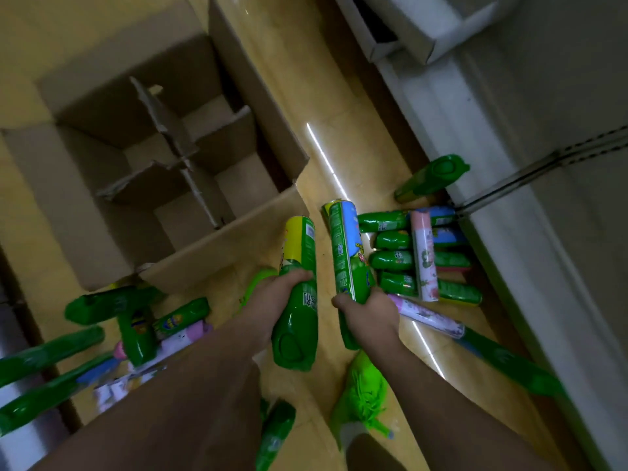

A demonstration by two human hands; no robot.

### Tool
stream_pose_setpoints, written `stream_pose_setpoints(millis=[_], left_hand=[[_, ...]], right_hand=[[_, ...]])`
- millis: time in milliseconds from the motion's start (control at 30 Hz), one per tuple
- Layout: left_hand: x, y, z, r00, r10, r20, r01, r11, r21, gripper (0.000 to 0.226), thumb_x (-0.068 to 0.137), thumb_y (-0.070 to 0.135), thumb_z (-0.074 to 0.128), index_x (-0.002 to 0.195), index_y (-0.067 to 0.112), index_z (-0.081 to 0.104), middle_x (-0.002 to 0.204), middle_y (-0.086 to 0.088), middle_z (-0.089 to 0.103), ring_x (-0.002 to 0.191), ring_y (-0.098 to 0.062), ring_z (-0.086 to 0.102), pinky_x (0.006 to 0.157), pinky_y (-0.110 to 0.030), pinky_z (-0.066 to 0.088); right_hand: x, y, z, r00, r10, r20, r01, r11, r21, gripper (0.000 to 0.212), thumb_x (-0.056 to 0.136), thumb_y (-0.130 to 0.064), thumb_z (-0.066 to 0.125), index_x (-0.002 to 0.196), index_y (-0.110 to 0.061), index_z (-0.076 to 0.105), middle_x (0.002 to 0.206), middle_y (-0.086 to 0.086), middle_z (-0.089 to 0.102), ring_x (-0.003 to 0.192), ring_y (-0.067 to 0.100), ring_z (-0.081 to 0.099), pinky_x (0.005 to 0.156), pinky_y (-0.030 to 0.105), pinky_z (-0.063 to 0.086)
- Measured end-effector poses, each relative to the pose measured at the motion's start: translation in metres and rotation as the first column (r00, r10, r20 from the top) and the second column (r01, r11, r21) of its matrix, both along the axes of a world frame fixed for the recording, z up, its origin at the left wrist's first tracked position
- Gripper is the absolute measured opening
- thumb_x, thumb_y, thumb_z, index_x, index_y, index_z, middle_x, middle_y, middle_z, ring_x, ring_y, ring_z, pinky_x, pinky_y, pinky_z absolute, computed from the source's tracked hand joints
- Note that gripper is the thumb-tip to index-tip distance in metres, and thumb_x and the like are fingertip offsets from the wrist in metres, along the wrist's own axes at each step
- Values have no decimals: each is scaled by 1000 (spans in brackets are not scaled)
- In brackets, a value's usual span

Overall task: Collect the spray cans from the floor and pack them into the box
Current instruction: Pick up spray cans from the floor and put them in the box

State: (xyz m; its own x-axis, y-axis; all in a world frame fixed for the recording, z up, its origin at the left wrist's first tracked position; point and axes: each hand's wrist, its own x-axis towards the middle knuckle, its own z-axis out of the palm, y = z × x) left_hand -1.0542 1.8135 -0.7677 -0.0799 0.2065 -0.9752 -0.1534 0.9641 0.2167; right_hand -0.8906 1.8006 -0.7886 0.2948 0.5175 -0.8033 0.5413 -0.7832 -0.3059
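1. We see a glossy yellow-tan tiled floor point(343, 137) in dim light, with a bright strip of lamp glare running across it to the right of the box.
2. An open cardboard box point(238, 229) sits on the floor at the far left, flaps spread, with a torn cardboard divider point(176, 154) splitting the inside into compartments; those we can see hold no cans.
3. Our left hand point(272, 297) is wrapped round a green and yellow spray can point(297, 294), cap end toward us, held above the floor just near the box's closest flap.
4. Our right hand point(368, 311) is gripping a green and blue spray can point(346, 246) beside the first, the two cans apart.
5. A cluster of green cans point(394, 260) lies on the floor to the right, with a pink can point(423, 256) laid across them.
6. More green cans point(136, 321) lie scattered on the floor at the near left.
7. A pale shelf unit point(509, 164) runs along the right, with a white carton point(424, 25) at the far end.
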Motion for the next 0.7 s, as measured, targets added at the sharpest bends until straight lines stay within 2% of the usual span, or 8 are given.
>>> stream_pose_setpoints(millis=[100, 167, 267, 333, 433, 533, 600, 700], left_hand=[[-11, 11, 57, 997, 60, 42, -62, 997, 50, 38, 84, 39, 72, 106, 9, 68, 84, -16, 74, 64, -26, 68, 59, -30, 55], [-23, 19, 86, 996, 89, 18, -90, 990, 107, 39, 83, 38, 73, 107, 7, 67, 89, -18, 75, 67, -28, 70, 58, -31, 56], [-44, 39, 113, 991, 132, -10, -129, 980, 155, 43, 81, 37, 75, 111, 6, 67, 94, -21, 75, 76, -32, 72, 68, -38, 60], [-58, 58, 122, 988, 155, -19, -150, 975, 166, 43, 82, 35, 75, 110, 5, 66, 88, -19, 75, 71, -31, 71, 67, -37, 59], [-84, 90, 125, 986, 143, -87, -127, 978, 166, 42, 78, 31, 80, 105, 2, 64, 84, -19, 73, 65, -29, 70, 60, -32, 56], [-109, 117, 113, 990, 107, -87, -96, 987, 128, 35, 80, 27, 80, 98, 3, 61, 78, -17, 70, 60, -26, 68, 53, -28, 53], [-123, 133, 98, 995, 69, -74, -63, 995, 83, 40, 80, 27, 81, 104, 2, 61, 80, -17, 71, 61, -27, 68, 54, -29, 53], [-139, 159, 69, 998, 0, -57, 1, 1000, 17, 47, 81, 28, 79, 115, 0, 61, 80, -16, 71, 60, -26, 69, 56, -30, 54]], right_hand=[[-2, 19, 49, 996, 88, -16, -86, 993, 81, 37, 73, -43, 76, 94, -17, 60, 82, -1, 62, 80, 23, 59, 63, 29, 40], [-5, 33, 81, 985, 172, -2, -171, 976, 133, 38, 73, -43, 78, 93, -18, 58, 78, -4, 58, 79, 23, 57, 64, 29, 40], [-18, 56, 114, 958, 283, 34, -285, 941, 181, 45, 71, -49, 78, 98, -20, 56, 85, -1, 62, 85, 25, 61, 65, 28, 41], [-36, 77, 123, 940, 338, 54, -342, 923, 177, 54, 67, -57, 76, 102, -19, 60, 93, 2, 66, 89, 25, 63, 67, 29, 46], [-68, 111, 126, 890, 447, 88, -455, 885, 102, 59, 66, -62, 74, 104, -18, 61, 98, 6, 67, 93, 28, 63, 76, 34, 54], [-97, 145, 122, 836, 541, 95, -545, 838, 27, 56, 71, -59, 74, 106, -18, 59, 100, 5, 65, 95, 27, 63, 71, 30, 50], [-114, 166, 116, 797, 595, 101, -596, 803, -28, 52, 74, -55, 74, 106, -17, 61, 98, 5, 63, 97, 26, 63, 68, 27, 45], [-134, 194, 97, 748, 652, 122, -644, 758, -105, 50, 73, -48, 74, 111, -17, 60, 99, 4, 63, 98, 26, 64, 70, 27, 46]])
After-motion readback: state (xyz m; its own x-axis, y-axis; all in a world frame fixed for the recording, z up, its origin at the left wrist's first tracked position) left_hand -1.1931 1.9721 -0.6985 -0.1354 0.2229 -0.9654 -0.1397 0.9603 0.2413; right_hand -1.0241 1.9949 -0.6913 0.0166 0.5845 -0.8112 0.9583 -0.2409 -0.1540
